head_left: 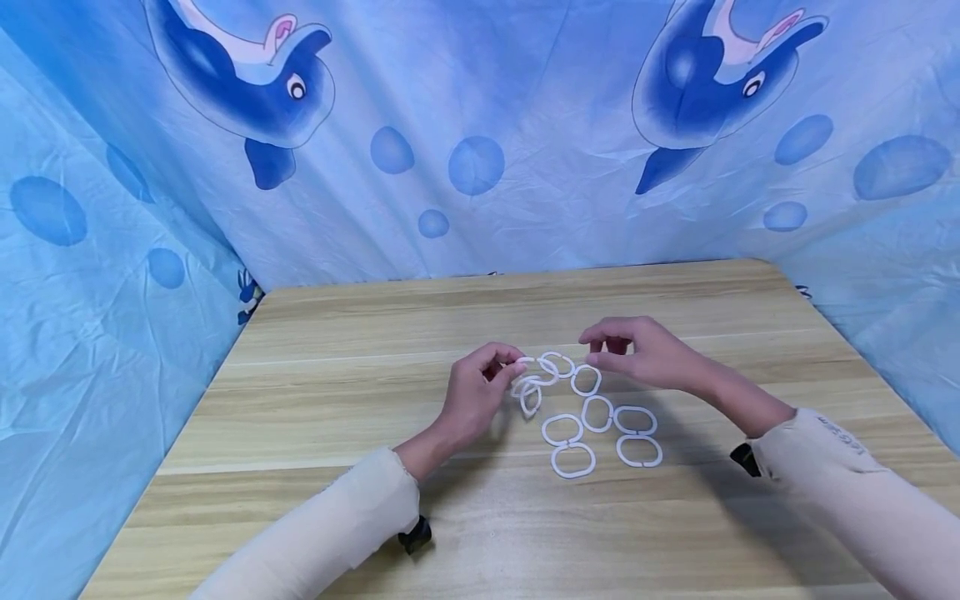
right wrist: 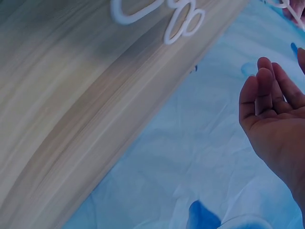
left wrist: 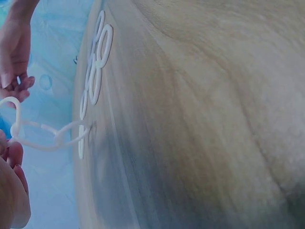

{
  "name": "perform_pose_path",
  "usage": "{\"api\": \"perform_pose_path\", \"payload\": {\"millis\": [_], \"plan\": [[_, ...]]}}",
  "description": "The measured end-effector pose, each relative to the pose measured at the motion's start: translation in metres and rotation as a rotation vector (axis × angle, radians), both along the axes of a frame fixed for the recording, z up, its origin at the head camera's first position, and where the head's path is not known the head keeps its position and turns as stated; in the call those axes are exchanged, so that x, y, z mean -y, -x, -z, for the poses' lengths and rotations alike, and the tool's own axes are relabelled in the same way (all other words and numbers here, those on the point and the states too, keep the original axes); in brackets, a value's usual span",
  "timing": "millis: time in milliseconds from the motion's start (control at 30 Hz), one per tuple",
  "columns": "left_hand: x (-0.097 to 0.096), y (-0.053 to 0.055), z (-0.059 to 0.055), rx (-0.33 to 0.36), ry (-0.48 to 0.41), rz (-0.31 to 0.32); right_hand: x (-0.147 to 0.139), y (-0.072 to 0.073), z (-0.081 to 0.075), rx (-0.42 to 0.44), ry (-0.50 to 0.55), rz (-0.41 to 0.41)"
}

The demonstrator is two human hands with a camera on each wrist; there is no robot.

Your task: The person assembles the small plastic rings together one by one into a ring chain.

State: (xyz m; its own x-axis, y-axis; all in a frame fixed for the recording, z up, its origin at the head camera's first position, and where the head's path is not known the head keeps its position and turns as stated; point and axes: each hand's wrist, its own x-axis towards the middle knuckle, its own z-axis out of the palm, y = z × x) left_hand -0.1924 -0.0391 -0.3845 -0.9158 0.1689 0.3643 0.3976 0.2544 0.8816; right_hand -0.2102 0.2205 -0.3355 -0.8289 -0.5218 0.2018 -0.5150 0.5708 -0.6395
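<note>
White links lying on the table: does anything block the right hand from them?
Nothing visible does. In the head view, the right hand is raised above the table, and nothing covers the links. The left hand, holding other links, is off to the left.

Cloth-walled booth, dolphin-print hangings [head_left: 525,217], wood-grain table [head_left: 337,400]

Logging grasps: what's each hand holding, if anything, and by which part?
Left hand pinches a chain of white links by one link; the exact spot on it is hidden. Right hand holds nothing visible.
</note>
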Motion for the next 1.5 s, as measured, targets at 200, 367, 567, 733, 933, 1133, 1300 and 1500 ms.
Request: {"api": "perform_pose_path", "payload": {"millis": [200,367,567,733,933,1133,1300,1500], "plan": [[0.001,0.0,0.0,0.03,-0.026,0.015,-0.017,-0.002,0.005,-0.021,0.017,-0.014],[0.001,0.0,-0.001,0.034,-0.026,0.014,-0.028,-0.004,0.01,-0.019,-0.004,-0.018],[0.002,0.0,-0.001,0.073,-0.037,0.009,-0.04,-0.005,0.021,0.039,-0.064,-0.043],[-0.001,-0.016,-0.026,0.102,-0.037,0.011,-0.05,-0.008,0.032,0.136,-0.087,-0.135],[-0.002,-0.023,-0.036,0.106,-0.028,0.013,-0.057,-0.013,0.043,0.15,-0.049,-0.28],[-0.002,-0.023,-0.035,0.084,-0.024,0.018,-0.061,-0.015,0.055,0.066,-0.059,-0.363],[-0.003,-0.023,-0.034,0.086,-0.024,0.021,-0.062,-0.018,0.061,0.017,-0.102,-0.361],[-0.004,-0.023,-0.033,0.086,-0.018,0.019,-0.061,-0.017,0.067,-0.075,-0.123,-0.367]]}}
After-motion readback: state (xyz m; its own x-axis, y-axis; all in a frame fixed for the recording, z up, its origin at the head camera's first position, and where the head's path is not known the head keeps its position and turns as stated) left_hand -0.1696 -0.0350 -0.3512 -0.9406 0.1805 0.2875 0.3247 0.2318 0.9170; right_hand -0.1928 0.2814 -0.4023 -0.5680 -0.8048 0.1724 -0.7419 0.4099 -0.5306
